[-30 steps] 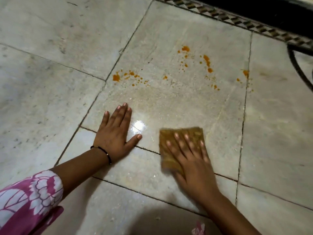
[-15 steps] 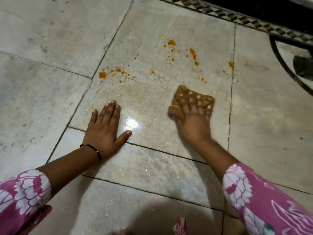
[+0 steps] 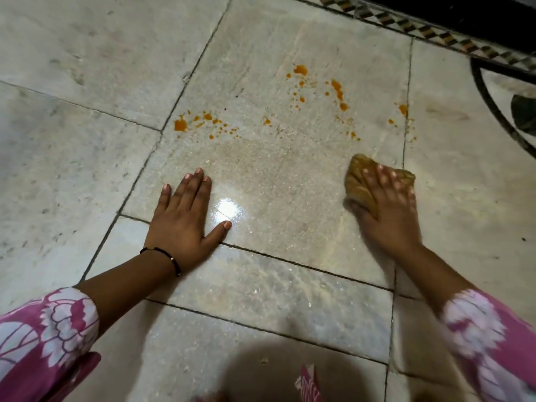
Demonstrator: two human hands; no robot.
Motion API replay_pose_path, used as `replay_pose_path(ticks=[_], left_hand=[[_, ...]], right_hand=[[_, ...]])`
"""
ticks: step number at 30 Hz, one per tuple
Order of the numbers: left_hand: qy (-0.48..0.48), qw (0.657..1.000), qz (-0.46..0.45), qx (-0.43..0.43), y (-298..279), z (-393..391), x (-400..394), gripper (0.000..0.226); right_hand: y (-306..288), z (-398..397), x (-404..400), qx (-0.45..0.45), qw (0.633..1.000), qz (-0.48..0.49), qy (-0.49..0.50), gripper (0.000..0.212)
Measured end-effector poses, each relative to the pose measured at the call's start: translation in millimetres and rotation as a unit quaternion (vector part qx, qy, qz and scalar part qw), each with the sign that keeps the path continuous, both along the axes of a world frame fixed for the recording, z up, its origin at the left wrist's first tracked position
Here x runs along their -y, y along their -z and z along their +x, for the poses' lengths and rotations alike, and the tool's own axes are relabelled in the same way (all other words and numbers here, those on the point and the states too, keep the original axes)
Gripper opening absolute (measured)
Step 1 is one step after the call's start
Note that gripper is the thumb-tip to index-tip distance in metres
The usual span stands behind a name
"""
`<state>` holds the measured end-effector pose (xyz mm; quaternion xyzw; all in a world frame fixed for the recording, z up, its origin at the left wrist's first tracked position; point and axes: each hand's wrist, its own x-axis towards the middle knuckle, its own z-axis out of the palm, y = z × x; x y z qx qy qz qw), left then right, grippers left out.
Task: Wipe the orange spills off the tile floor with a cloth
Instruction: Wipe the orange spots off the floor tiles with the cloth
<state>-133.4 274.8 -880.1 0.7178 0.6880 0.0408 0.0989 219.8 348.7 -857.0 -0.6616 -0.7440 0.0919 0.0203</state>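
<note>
Left hand (image 3: 185,224): flat on the tile floor (image 3: 72,175), palm down, fingers straight and close together, thumb spread to the right; holds nothing
Left wrist: thin black bracelet (image 3: 171,258); pink and white floral sleeve (image 3: 49,332) further up the arm
Right hand (image 3: 388,210): pressed on top of the cloth (image 3: 358,184), fingers laid straight over it toward the far side; hand and forearm blurred, so whether the thumb curls round the cloth edge cannot be told
Cloth: brownish orange, bunched, on the floor under the right fingers, sticking out to the left and past the fingertips; lies just beside a grout line on its right
Orange spills (image 3: 338,89): drops and blobs on the large tile beyond both hands, apart from the cloth; one cluster at the tile's left edge, one near the middle far side, a few specks by the right grout line
Floor near the hands: wet sheen, a bright glare spot (image 3: 229,211) just right of the left hand
Far edge: patterned border strip (image 3: 406,24), dark band behind it
Bottom centre: dark shadow on the tiles
</note>
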Motion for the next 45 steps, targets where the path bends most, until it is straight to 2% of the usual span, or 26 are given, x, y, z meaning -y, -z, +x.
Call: replay_pose_path(ticks=[2, 3, 6, 9, 11, 14, 17, 19, 22, 24, 26, 29, 31, 33, 35, 38, 40, 42, 45], left_hand=[[-0.002, 1.000, 0.001, 0.004, -0.7, -0.4, 0.5, 0.084], [-0.001, 1.000, 0.001, 0.007, -1.0, -0.7, 0.6, 0.085], [0.005, 1.000, -0.002, 0.014, -1.3, -1.3, -0.2, 0.086], [0.006, 1.000, -0.003, 0.012, -2.5, -1.8, -0.3, 0.087], [0.008, 1.000, -0.002, 0.017, -1.9, -2.6, -0.4, 0.087], [0.007, 1.000, 0.000, 0.018, -0.5, -3.3, 0.8, 0.086], [0.005, 1.000, 0.000, 0.012, 0.6, -1.8, 0.7, 0.085], [0.003, 1.000, 0.000, 0.008, 0.6, -1.7, 0.7, 0.085], [0.006, 1.000, 0.000, 0.006, -0.3, -1.2, 0.5, 0.085], [0.006, 1.000, 0.001, 0.008, -0.9, -1.5, 0.5, 0.085], [0.008, 1.000, 0.001, 0.011, -0.8, -1.7, 0.3, 0.085], [0.008, 1.000, 0.001, 0.014, -0.8, -1.6, 0.7, 0.085], [0.006, 1.000, 0.005, 0.015, -0.6, -2.5, 0.6, 0.085], [0.006, 1.000, 0.007, 0.015, -0.4, -2.0, 0.8, 0.084], [0.003, 1.000, 0.008, 0.014, -0.1, -1.0, 0.8, 0.084], [0.002, 1.000, 0.007, 0.010, 0.4, -0.1, 0.9, 0.083], [0.002, 1.000, 0.006, 0.007, 0.0, -0.1, 1.3, 0.083], [0.004, 1.000, 0.005, 0.009, -0.8, -0.1, 0.8, 0.084], [0.006, 1.000, 0.003, 0.012, -1.9, -1.4, 0.7, 0.084]], right_hand=[[2.0, -46.1, -16.5, 0.008, 0.999, 0.003, 0.038, 0.070], [3.1, -68.9, -18.3, 0.004, 1.000, 0.001, 0.019, 0.069], [5.8, -120.9, 4.0, -0.004, 0.993, -0.001, -0.117, 0.072], [5.4, -115.8, 43.2, -0.009, 0.969, -0.016, -0.248, 0.068], [6.5, -78.8, 63.1, -0.020, 0.958, -0.023, -0.286, 0.066], [2.5, -12.2, 72.8, -0.015, 0.965, -0.038, -0.258, 0.070], [-1.9, 12.4, 43.6, -0.024, 0.985, -0.040, -0.167, 0.069], [-0.2, -10.8, 16.7, -0.033, 0.998, -0.013, -0.060, 0.066], [6.8, -78.7, -4.5, 0.005, 0.996, 0.005, 0.085, 0.064], [11.3, -122.0, 4.3, 0.008, 0.998, 0.011, 0.057, 0.065], [13.0, -140.1, 30.0, -0.011, 0.998, 0.025, -0.057, 0.066], [8.8, -104.9, 71.3, 0.004, 0.968, 0.018, -0.250, 0.071], [5.7, -58.3, 89.4, 0.016, 0.955, -0.006, -0.295, 0.070], [0.4, -13.4, 89.6, 0.006, 0.965, -0.010, -0.264, 0.069], [-3.3, 7.5, 70.5, -0.013, 0.982, -0.026, -0.188, 0.069], [-0.5, -18.6, 20.2, -0.021, 0.999, -0.001, -0.042, 0.067], [1.5, -60.3, -9.3, -0.012, 1.000, 0.013, 0.015, 0.062], [3.4, -105.6, -19.1, -0.011, 1.000, 0.003, -0.024, 0.059], [7.5, -143.1, 8.5, -0.030, 0.983, 0.001, -0.182, 0.062]])
